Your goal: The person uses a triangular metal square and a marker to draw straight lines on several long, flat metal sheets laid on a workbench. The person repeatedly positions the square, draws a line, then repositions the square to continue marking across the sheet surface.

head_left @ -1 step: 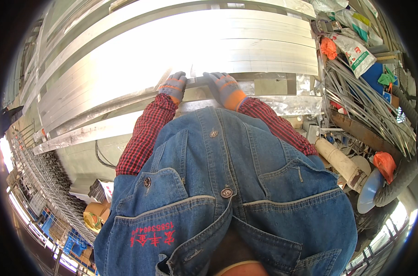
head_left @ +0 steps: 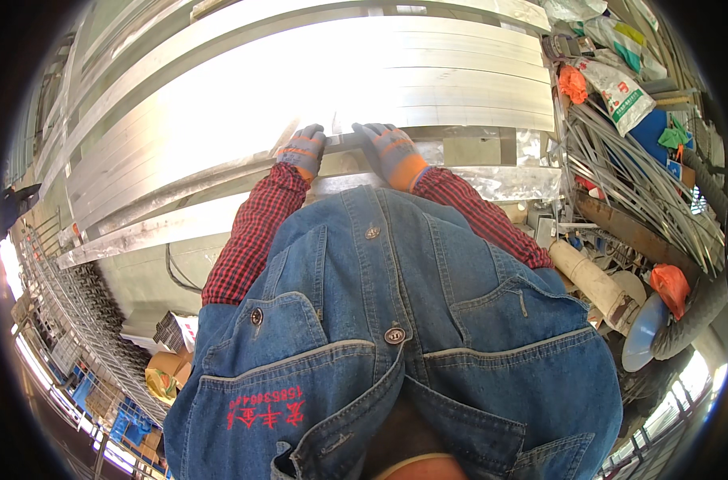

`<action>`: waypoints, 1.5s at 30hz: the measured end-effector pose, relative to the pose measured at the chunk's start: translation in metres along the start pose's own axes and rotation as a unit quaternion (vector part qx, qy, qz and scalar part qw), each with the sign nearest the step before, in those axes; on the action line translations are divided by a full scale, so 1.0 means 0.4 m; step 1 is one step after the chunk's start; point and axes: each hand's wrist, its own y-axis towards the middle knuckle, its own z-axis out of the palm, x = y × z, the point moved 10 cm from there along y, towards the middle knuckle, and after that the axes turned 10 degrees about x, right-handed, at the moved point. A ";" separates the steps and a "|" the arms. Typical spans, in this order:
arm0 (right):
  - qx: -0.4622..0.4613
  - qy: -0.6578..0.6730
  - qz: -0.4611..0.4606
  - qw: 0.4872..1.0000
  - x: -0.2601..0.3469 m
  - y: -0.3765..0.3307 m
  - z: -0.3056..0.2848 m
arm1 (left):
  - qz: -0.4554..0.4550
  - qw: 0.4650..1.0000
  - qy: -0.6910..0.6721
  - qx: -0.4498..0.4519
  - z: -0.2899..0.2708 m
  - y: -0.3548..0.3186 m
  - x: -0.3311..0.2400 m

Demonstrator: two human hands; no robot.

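Note:
A broad row of flat, silvery metal strips (head_left: 468, 84) lies in front of me, its middle washed out by glare. Both my hands wear grey gloves with orange bands and are a little apart at the near edge of that row. My left hand (head_left: 302, 152) is closed, its fingers bent over a narrow metal bar (head_left: 341, 142) along the edge. The fingers of my right hand (head_left: 393, 155) are close together and bent over the same bar farther right. Glare and the angle partly hide the fingertips.
Nearer to me runs a pale metal rail (head_left: 160, 226). To the right are a heap of thin metal offcuts (head_left: 640, 172), a printed white sack (head_left: 620, 92), orange bags (head_left: 669, 288) and a thick pale tube (head_left: 584, 276). A metal rack (head_left: 68, 296) stands at left.
My right hand has shifted very slightly to the left and away from me. My left hand and the metal strips look unmoved.

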 end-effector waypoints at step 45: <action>0.093 -0.040 0.069 0.992 0.028 0.116 0.036 | -0.011 0.997 0.001 0.072 0.013 0.015 -0.006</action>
